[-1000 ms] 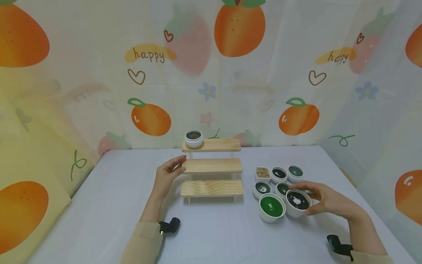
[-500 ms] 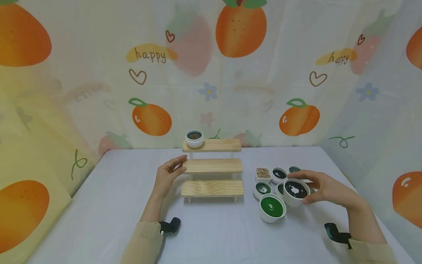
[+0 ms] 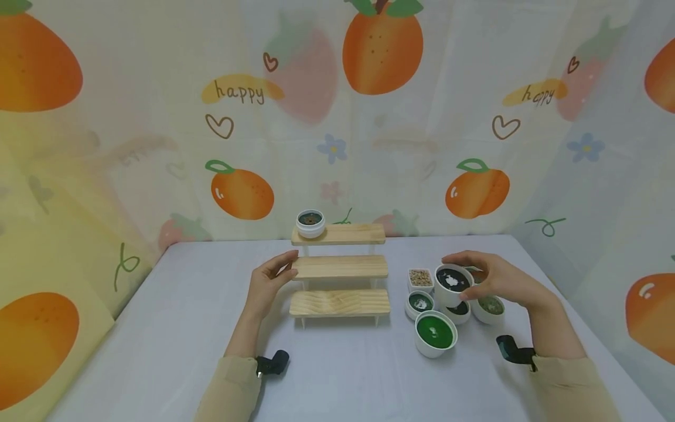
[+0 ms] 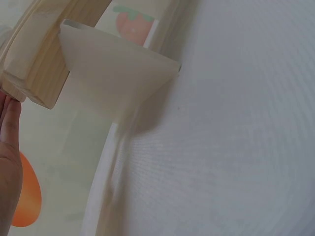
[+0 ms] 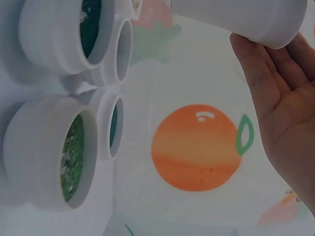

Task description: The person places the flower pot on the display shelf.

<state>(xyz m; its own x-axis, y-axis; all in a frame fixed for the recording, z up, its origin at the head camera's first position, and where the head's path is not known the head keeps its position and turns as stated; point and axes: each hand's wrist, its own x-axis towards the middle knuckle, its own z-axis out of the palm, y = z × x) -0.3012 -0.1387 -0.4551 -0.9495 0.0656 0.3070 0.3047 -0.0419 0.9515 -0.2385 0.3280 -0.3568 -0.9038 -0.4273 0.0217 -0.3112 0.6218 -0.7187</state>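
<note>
My right hand (image 3: 501, 280) grips a white pot (image 3: 453, 279) with a black top and a white patch, held above the other pots. In the right wrist view its white side (image 5: 251, 18) shows, with fingers around it. My left hand (image 3: 266, 284) holds the left end of the middle plank (image 3: 341, 266) of a three-step wooden stand, thumb and fingers at the edge. The left wrist view shows fingertips (image 4: 14, 110) against the wood, with a pale support (image 4: 110, 64) nearby. A white pot (image 3: 310, 224) with a dark top sits at the left of the top plank (image 3: 350, 233).
Below and around the held pot stand a green-topped pot (image 3: 435, 331), a square pot with beige grains (image 3: 420, 278), a pot with a dark green top (image 3: 420, 302) and a mossy pot (image 3: 490, 306). A printed cloth (image 3: 390, 135) hangs behind the white table (image 3: 364, 375).
My right hand has lifted the black-topped pot off the table and carried it left and away from me, uncovering the mossy pot. My left hand stays at the stand.
</note>
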